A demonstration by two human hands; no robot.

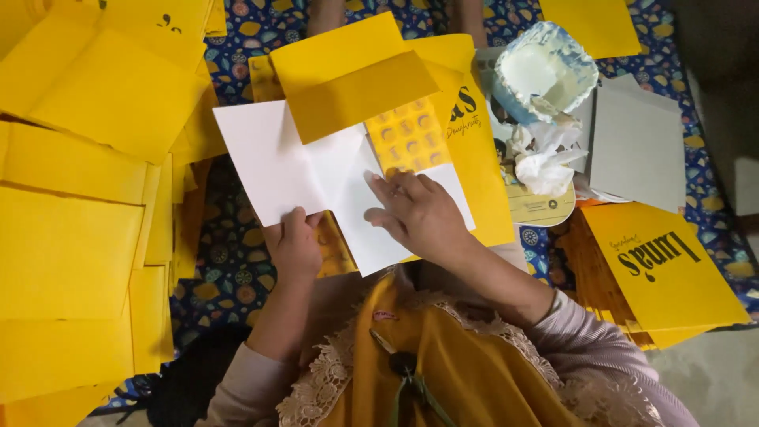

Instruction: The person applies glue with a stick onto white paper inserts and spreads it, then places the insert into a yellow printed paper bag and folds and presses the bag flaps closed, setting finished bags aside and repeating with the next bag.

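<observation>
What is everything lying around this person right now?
White card sheet: one, white, centre, under both hands.
Yellow flap piece: one, yellow, overlapping the sheet's top edge.
Yellow patterned sheet: one, yellow with dots, behind the white sheet.
Yellow card stacks: many, yellow, spread over the left side.
Printed yellow pile: one stack, yellow with black lettering, lower right.
Grey cards: a few, grey, right.
Tub: one, white and pale blue, upper right.
Crumpled tissue: one, white, below the tub.
Patterned cloth: one, dark blue, beneath everything.
Left hand: pinching the sheet's lower edge.
Right hand: pressing flat on the sheet.
</observation>
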